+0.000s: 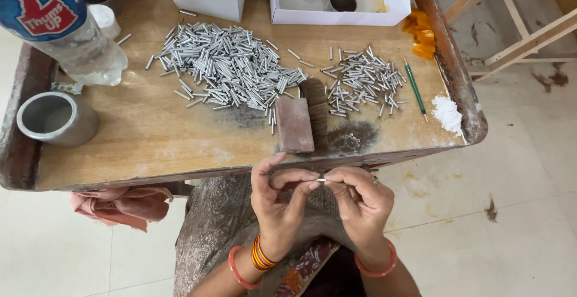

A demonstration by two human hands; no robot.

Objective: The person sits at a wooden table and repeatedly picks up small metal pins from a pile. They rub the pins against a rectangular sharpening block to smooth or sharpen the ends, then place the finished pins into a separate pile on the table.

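Both hands meet just below the worktop [150, 134] edge, left hand [279, 198] and right hand [360, 204] each closed in a fingertip grip on one small metal tube [320, 180] (ends barely visible), best kept level, pinched lightly, near the lap.

Desk centre: I see the big heap of short metal tubes [231, 65] on the worn wooden desk [150, 134].
Right of it: smaller heap of metal tubes [363, 80].
Between them: wooden-backed brush [303, 116].

A worn wooden table [150, 134] stands on pale tiled floor [517, 171], a wooden frame [523, 38] beside it.
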